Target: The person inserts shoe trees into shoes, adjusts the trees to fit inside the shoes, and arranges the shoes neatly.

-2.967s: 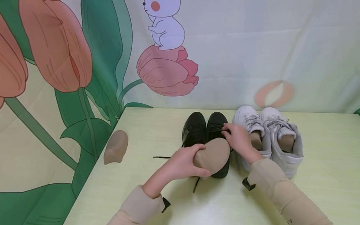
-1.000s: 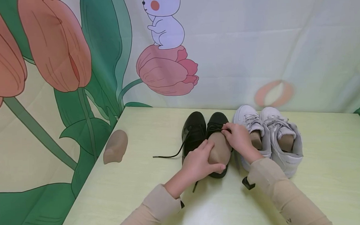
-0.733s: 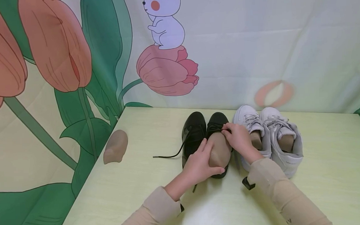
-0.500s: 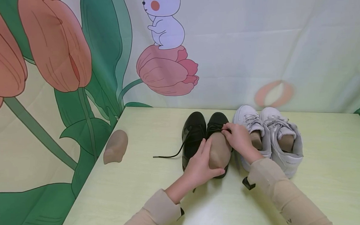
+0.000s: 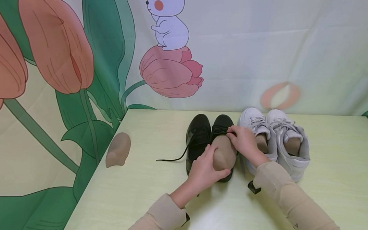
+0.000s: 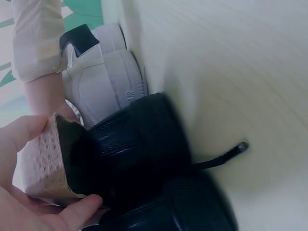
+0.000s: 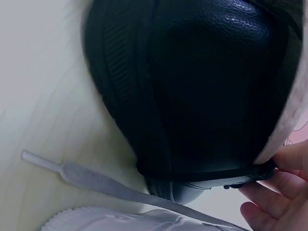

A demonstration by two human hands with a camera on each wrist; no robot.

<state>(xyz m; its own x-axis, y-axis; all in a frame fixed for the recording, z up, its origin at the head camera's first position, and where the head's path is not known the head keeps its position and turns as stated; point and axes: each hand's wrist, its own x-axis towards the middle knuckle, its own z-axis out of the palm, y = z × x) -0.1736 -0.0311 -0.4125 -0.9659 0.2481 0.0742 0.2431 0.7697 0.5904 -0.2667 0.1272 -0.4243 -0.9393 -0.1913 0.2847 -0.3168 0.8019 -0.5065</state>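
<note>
1. Insertion step: the tan shoe insert (image 5: 223, 157) looks about half seated in the right-hand black shoe (image 5: 222, 125); judged best done by pressing its heel end forward and down while the shoe mouth is kept open.
2. Left hand (image 5: 205, 169): fingers curled round the insert's rear, thumb on its near side.
3. Right hand (image 5: 244, 142): fingertips pinching the black shoe's tongue or lace area.
4. Position: insert between both hands, touching each, standing in the shoe on the pale table (image 5: 144, 199), beside white sneakers (image 5: 291, 151).

two black shoes (image 5: 208, 141), two white sneakers (image 5: 274, 142), apparently four tan inserts (image 5: 118, 150)
</note>
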